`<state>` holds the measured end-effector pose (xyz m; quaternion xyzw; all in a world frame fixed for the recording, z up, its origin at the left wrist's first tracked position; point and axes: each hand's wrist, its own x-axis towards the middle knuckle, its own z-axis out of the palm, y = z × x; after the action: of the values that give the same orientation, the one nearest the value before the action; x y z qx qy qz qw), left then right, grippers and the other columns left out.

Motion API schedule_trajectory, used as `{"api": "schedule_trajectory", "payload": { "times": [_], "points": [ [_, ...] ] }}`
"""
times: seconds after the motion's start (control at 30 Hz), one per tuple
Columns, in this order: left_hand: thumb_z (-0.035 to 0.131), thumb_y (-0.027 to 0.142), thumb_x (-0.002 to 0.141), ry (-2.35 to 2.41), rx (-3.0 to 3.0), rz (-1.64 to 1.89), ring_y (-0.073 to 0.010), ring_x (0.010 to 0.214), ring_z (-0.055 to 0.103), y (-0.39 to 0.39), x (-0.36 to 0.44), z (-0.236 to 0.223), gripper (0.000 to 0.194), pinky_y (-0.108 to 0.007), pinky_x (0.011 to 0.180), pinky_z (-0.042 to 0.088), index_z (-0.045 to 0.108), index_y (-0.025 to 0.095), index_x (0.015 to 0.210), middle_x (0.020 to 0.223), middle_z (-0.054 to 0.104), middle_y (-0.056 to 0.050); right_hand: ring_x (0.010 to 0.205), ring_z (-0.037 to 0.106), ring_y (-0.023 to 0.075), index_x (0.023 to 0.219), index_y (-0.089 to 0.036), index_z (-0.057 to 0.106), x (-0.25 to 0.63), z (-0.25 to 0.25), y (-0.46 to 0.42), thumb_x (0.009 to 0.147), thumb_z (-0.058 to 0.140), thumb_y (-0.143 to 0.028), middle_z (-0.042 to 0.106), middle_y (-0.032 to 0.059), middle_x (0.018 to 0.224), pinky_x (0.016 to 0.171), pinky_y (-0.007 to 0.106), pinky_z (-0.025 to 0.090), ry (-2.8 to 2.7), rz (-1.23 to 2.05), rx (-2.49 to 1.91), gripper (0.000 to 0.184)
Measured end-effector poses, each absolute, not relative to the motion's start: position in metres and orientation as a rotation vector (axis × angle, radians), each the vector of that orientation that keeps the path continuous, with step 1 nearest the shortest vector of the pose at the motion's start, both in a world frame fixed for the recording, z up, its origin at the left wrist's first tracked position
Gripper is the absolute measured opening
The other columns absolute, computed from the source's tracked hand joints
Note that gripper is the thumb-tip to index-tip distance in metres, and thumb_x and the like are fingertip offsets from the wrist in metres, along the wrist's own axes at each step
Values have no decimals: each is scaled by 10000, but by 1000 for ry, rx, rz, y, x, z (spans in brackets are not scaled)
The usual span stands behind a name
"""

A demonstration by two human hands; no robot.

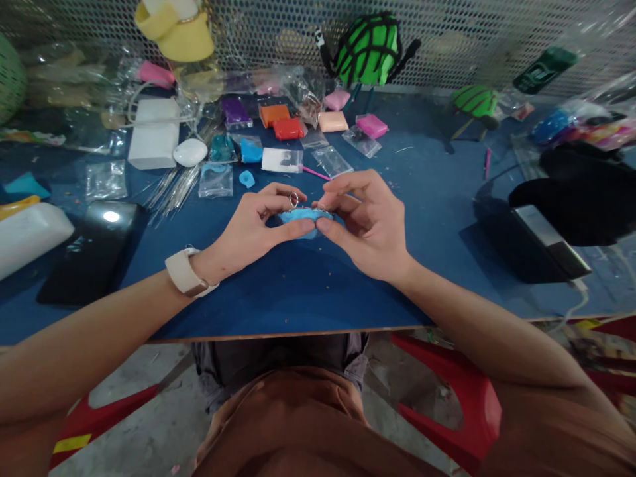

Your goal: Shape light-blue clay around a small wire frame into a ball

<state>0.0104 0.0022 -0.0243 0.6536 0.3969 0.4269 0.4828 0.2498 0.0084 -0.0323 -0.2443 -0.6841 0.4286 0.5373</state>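
Observation:
A light blue piece of modelling clay point(299, 215) with thin metal wire along its top is held between both hands, just above the table. My left hand point(258, 222) pinches it from the left, thumb in front. A small wire ring point(293, 199) stands up by the left fingers. My right hand point(370, 222) presses its thumb against the clay's right front, its fingers curled behind. The far side of the clay is hidden by the fingers. Farther back lies a small blue clay piece with a hole point(247, 179).
Clay packets, among them a red one point(289, 128), line the back of the blue table point(278, 291). Thin wires point(176, 192) and a black phone point(94, 252) lie left. A green-and-black turtle-like figure point(370, 50) stands behind; a dark box point(536, 245) is at right.

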Motion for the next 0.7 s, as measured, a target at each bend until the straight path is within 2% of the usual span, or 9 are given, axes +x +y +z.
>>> {"api": "schedule_trajectory", "payload": {
  "times": [0.17, 0.33, 0.47, 0.57, 0.7],
  "points": [
    [1023, 643, 953, 825, 1505, 1019, -328, 1412, 709, 5, 8, -27, 465, -474, 1142, 576, 834, 267, 755, 1373, 832, -100, 981, 750, 221, 1258, -337, 769, 253, -28, 11, 960, 1028, -517, 749, 17, 1108, 991, 473, 758, -1625, 1059, -618, 434],
    [1014, 668, 960, 771, 1536, 980, -339, 1429, 722, 6, 8, -27, 434, -486, 1138, 585, 898, 281, 802, 1380, 857, -106, 920, 741, 199, 1201, -318, 744, 255, -25, 14, 883, 1093, -568, 744, 3, 1056, 907, 422, 753, -1612, 1111, -593, 534],
    [1040, 615, 951, 731, 1505, 994, -352, 1471, 730, 7, 10, -28, 383, -494, 1164, 599, 920, 275, 822, 1413, 867, -113, 891, 734, 182, 1196, -309, 743, 255, -28, 19, 863, 1115, -562, 728, -12, 1017, 868, 386, 747, -1625, 1086, -547, 560],
    [1057, 574, 941, 718, 1485, 979, -359, 1493, 722, 7, 10, -29, 355, -485, 1124, 631, 916, 272, 818, 1455, 863, -106, 872, 724, 170, 1212, -313, 755, 255, -31, 21, 885, 1110, -524, 734, -20, 1027, 837, 368, 734, -1631, 1075, -511, 527],
    [1047, 564, 956, 721, 1504, 969, -363, 1493, 724, 6, 10, -30, 374, -479, 1063, 633, 889, 265, 795, 1468, 854, -95, 949, 749, 185, 1207, -311, 774, 256, -32, 19, 860, 1127, -528, 758, -11, 1077, 889, 383, 741, -1654, 1056, -527, 541]
  ]
}}
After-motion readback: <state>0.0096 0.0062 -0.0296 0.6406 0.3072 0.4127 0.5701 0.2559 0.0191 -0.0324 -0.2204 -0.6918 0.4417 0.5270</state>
